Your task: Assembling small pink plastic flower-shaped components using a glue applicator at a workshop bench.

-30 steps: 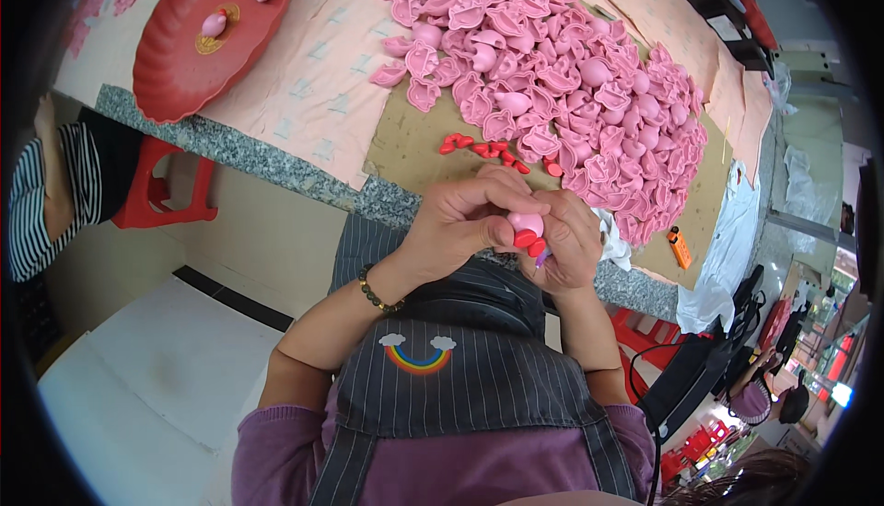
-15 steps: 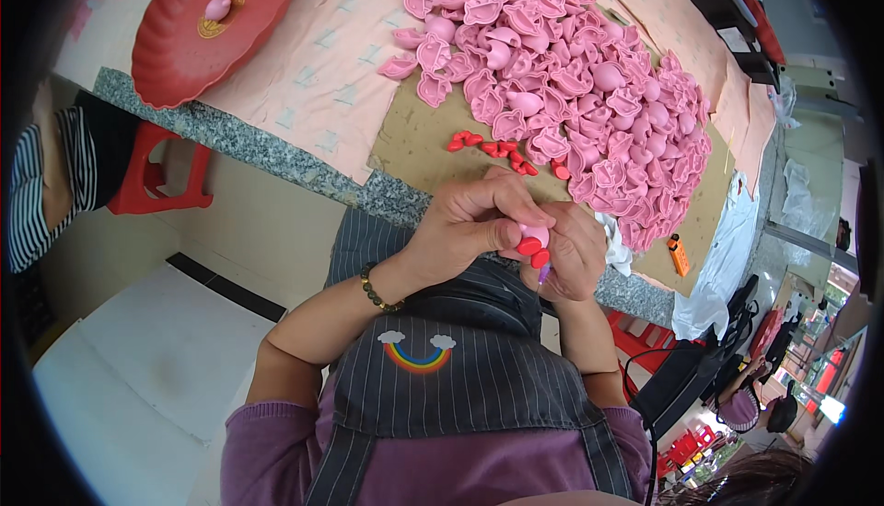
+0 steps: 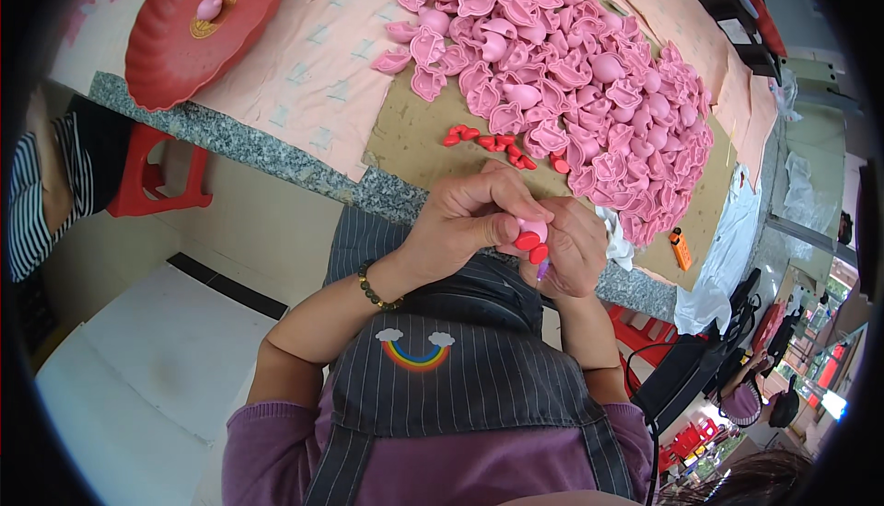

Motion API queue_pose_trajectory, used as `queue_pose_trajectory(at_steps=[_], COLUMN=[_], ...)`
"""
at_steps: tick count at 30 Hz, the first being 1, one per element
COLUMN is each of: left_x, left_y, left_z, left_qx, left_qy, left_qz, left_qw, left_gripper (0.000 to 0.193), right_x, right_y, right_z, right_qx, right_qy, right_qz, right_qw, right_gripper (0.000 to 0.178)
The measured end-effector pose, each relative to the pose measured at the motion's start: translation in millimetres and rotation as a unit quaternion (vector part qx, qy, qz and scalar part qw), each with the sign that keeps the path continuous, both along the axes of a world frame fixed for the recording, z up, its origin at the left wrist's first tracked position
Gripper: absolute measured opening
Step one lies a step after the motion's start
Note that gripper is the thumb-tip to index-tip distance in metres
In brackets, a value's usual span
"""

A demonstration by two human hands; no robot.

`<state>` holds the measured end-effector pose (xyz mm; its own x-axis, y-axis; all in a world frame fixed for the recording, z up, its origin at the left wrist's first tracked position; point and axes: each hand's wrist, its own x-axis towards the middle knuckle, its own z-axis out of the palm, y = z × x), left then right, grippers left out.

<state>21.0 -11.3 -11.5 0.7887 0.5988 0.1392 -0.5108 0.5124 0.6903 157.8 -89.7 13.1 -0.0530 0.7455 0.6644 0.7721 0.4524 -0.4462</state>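
Note:
Close to my body, at the table's near edge, my left hand (image 3: pixel 470 216) pinches a small round pink plastic figure (image 3: pixel 533 228) between thumb and fingers. Two red oval feet (image 3: pixel 528 242) stick out from the figure toward me. My right hand (image 3: pixel 575 248) is curled against the figure's other side. From its grip pokes a purple tip (image 3: pixel 543 269); the rest of that object is hidden in the hand. Just beyond my hands lie several loose red feet (image 3: pixel 497 142) on a brown board (image 3: pixel 414 133). Behind them rises a large pile of pink plastic shells (image 3: pixel 552 73).
A red scalloped tray (image 3: pixel 161 55) at the far left holds two pink figures. An orange lighter (image 3: pixel 680 249) lies right of the pile, near white plastic (image 3: pixel 704 303). Below the table's left side stand a red stool (image 3: pixel 170 174) and another person's striped sleeve (image 3: pixel 32 202).
My hands keep nearly the same grip, and the pink figure has turned slightly. The table scene has shifted a little with my view.

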Motion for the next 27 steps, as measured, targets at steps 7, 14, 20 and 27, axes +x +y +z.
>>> queue_pose_trajectory(at_steps=[7,14,20,27], left_x=[-1,-2,3,4], left_y=[1,3,1,-4], left_z=[-1,-1,4,0], left_qx=[-0.006,-0.034,-0.095,-0.103], left_qy=[0.009,0.002,-0.027,0.005], left_qz=[-0.007,-0.028,0.011,0.048], left_qw=[1.0,0.999,0.995,0.994], left_gripper=[0.028,0.027,0.031,0.024], right_x=[-1,-3,-7,-6], right_y=[0,3,9,8], right_z=[1,7,4,10], right_qx=[-0.005,-0.032,-0.049,-0.057], right_qy=[-0.004,0.012,0.162,0.186], right_qz=[-0.002,-0.011,-0.023,-0.032], right_qw=[1.0,0.999,0.985,0.98], right_gripper=[0.027,0.023,0.036,0.056])
